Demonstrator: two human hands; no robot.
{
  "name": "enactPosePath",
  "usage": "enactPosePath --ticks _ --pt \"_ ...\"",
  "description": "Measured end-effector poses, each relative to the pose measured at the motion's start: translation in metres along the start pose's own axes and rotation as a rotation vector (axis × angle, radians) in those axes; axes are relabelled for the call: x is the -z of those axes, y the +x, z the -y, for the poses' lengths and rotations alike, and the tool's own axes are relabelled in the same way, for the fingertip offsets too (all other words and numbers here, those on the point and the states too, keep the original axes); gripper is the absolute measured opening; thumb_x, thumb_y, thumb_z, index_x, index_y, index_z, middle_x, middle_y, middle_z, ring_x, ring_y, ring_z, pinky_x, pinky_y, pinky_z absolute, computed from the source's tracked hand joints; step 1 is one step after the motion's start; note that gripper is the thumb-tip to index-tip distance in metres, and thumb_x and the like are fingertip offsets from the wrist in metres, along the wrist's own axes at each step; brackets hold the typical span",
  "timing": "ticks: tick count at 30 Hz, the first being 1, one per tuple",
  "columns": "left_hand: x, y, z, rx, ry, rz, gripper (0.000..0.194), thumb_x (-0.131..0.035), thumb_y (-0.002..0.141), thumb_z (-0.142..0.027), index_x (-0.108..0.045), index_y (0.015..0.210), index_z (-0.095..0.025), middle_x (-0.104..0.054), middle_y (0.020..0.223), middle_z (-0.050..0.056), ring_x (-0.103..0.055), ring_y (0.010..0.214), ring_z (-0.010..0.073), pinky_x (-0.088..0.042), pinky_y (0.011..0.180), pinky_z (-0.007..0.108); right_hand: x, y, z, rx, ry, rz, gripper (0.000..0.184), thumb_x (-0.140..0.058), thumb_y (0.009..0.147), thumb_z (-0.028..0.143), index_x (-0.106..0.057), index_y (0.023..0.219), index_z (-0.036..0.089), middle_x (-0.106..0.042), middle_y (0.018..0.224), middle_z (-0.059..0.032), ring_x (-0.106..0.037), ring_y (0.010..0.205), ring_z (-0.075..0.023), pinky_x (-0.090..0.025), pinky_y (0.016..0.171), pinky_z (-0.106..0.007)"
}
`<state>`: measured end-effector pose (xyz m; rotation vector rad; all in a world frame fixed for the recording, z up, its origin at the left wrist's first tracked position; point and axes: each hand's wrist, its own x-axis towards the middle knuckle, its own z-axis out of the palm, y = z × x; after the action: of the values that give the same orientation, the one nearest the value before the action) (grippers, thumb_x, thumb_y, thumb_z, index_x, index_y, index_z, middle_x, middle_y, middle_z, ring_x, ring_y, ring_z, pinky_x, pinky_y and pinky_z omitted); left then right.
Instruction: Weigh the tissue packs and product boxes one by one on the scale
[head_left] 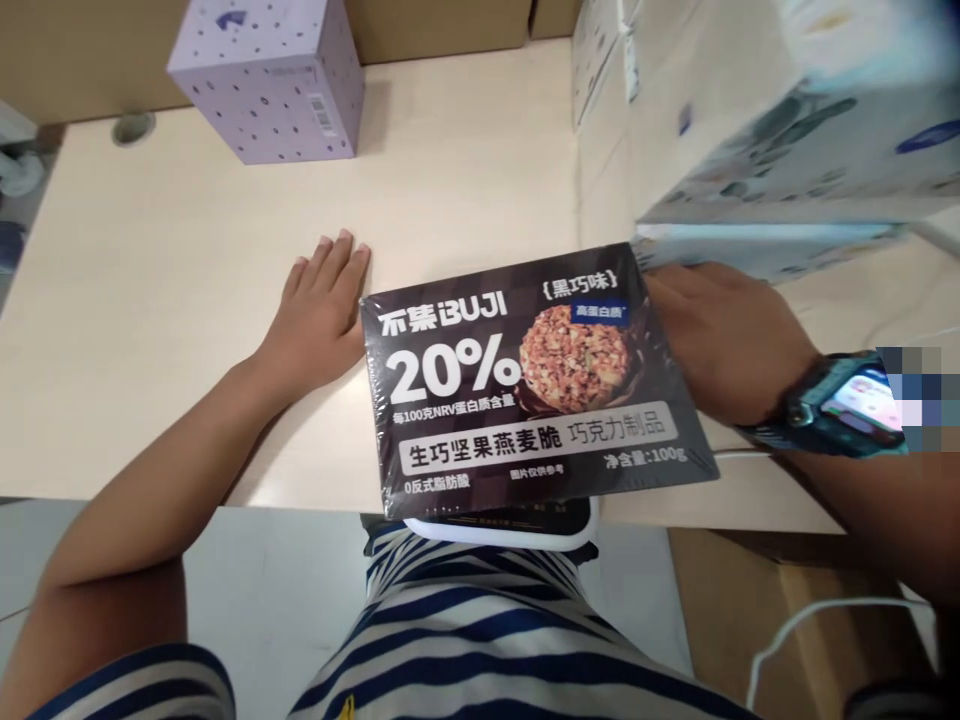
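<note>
A dark, plastic-wrapped snack box (457,330) faces me, raised in front of the table's near edge. It carries "BUJI", "20%" and a picture of a round nut-and-oat chocolate crisp. My right hand (727,335), with a smartwatch (847,400) on its wrist, grips the box by its right side; the fingertips are hidden behind it. Palm down on the light wood tabletop (465,170) lies my left hand (322,315), fingers stretched out, its thumb side close to the box's left edge and partly covered by it.
A purple speckled box (277,110) stands at the back left, near a round cable hole (133,128). Large patterned boxes (765,150) fill the right side. Below the table, a white cable (832,605) hangs by brown cardboard (727,600). A white-rimmed dark object (510,540) is at my waist.
</note>
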<state>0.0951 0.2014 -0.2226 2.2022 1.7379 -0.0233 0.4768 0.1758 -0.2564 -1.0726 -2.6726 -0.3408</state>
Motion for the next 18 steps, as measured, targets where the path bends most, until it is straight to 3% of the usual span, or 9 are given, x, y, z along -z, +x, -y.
enactPosePath --ticks 4,10,18 --pt "0.000 0.000 0.001 0.022 -0.028 0.016 0.106 -0.029 0.096 -0.087 -0.026 0.177 -0.017 -0.011 0.189 0.012 -0.003 0.178 0.0394 -0.001 0.145 0.057 -0.001 0.000 0.000 0.110 -0.144 -0.136 0.029 -0.045 0.105 0.018 -0.068 0.087 0.020 -0.066 0.087 -0.0101 -0.051 0.086 -0.0256 -0.035 0.075 -0.037" --pt "0.004 -0.003 -0.005 0.002 -0.042 0.033 0.112 -0.029 0.097 -0.089 -0.024 0.176 -0.009 -0.009 0.189 0.015 -0.001 0.178 0.0400 0.001 0.146 0.057 -0.001 0.001 0.000 0.101 -0.187 -0.116 0.036 -0.039 0.107 0.019 -0.069 0.087 0.020 -0.065 0.085 -0.0099 -0.050 0.086 -0.0260 -0.034 0.075 -0.036" --pt "0.009 -0.003 -0.013 0.033 -0.036 0.061 0.114 -0.025 0.096 -0.090 -0.022 0.176 -0.008 -0.007 0.189 0.015 0.000 0.178 0.0388 0.002 0.146 0.057 -0.002 0.000 0.000 0.070 -0.219 -0.087 0.038 -0.037 0.108 0.020 -0.069 0.088 0.021 -0.065 0.085 -0.0087 -0.050 0.086 -0.0254 -0.032 0.076 -0.035"
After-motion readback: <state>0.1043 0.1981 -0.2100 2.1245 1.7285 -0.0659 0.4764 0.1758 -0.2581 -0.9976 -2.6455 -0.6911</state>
